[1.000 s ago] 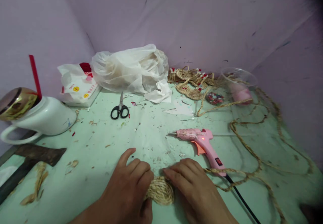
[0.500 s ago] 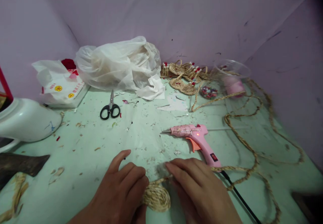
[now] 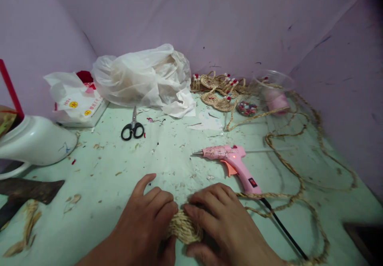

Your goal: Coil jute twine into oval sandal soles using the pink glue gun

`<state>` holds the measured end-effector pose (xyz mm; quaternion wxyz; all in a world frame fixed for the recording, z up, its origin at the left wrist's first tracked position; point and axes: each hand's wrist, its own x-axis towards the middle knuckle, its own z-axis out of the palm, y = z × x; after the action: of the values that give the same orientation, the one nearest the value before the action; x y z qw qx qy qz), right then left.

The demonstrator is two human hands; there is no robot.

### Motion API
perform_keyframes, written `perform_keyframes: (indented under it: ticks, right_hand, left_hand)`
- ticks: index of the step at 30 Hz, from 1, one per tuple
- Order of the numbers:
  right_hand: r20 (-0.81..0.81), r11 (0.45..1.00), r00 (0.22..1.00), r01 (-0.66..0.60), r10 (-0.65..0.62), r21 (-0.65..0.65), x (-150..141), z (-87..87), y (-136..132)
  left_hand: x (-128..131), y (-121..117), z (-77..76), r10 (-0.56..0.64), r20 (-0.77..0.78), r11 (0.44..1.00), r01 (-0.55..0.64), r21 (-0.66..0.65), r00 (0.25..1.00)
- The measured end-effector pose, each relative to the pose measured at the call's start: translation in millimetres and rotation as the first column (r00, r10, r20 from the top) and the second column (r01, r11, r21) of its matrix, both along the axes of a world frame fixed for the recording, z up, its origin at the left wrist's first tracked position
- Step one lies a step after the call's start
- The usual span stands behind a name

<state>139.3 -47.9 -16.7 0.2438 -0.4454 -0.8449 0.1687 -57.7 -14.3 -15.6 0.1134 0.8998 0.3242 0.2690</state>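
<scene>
A person's left hand [image 3: 143,222] is clamping the left end of a coil [image 3: 184,227] between thumb and fingers; the right hand [image 3: 220,220] is holding the coil's right side, fingertips lying over the upper edge and thumb showing at the lower; the coil is sitting between the two hands above the bench [image 3: 113,202], any contact beneath being hidden from view. Just beyond the right hand, a pink glue gun [image 3: 236,160] is lying on its side, its nozzle pointing left and a small light glowing; rope [image 3: 278,195] is looping across the bench's right side, passing over the gun's handle end. Farther back, scissors [image 3: 132,128] are lying with blades pointing toward the wall; a plastic bag [image 3: 143,78] is slumping behind them; beaded pieces [image 3: 218,98] are clustering near the wall, beside a dish of beads [image 3: 247,108]; at left, a white mug [image 3: 36,142] is standing behind an iron tool head [image 3: 42,190].
</scene>
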Motion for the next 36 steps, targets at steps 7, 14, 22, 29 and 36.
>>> perform_keyframes:
  ticks: [7,14,22,29,36]
  right_hand:
    - [-0.059,0.997,0.998,0.026,-0.03,-0.068,-0.1,0.2,-1.4]
    - [-0.116,0.982,0.989,0.073,-0.093,-0.173,-5.3,5.6,-3.5]
    - [-0.129,0.974,0.984,0.094,-0.122,-0.204,-1.9,2.4,-8.9]
    - [-0.137,0.967,0.982,0.099,-0.134,-0.234,1.8,2.0,-10.5]
    - [-0.153,0.959,0.975,0.12,-0.163,-0.257,1.0,5.9,-10.8]
  left_hand:
    - [-1.5,-1.3,-3.1,0.009,-0.016,0.993,-0.011,-0.118,1.0]
    - [-0.1,-3.2,-2.9,0.019,-0.012,0.991,-0.02,-0.135,1.0]
    - [0.4,-3.2,-2.6,0.008,-0.044,0.985,-0.016,-0.17,0.999]
    - [-0.2,-4.5,-1.1,0.03,-0.04,0.99,-0.035,-0.134,0.999]
    - [0.9,-2.5,0.8,-0.035,-0.089,0.979,0.016,-0.201,0.995]
